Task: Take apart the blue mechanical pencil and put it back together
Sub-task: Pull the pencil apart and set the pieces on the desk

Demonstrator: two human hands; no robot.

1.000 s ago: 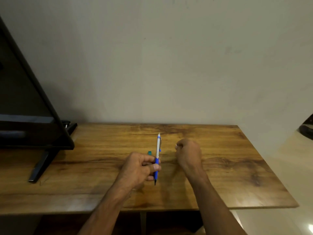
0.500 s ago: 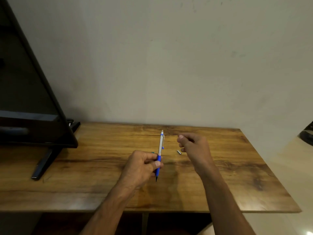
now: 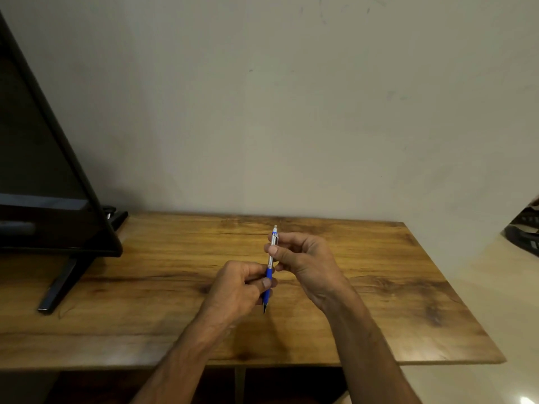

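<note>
At frame centre my left hand (image 3: 242, 287) grips the slim blue-and-silver plastic mechanical pencil (image 3: 269, 269) by its blue grip. My right hand (image 3: 303, 258) pinches the silver barrel. I should hold the grip firm and twist straight.

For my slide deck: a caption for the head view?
Both hands hold the blue mechanical pencil upright above the wooden table.

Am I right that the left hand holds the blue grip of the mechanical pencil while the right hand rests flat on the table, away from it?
Not quite. In the head view the left hand does hold the blue grip of the mechanical pencil, but the right hand is not flat on the table: it is raised, pinching the pencil's silver upper barrel.
</note>
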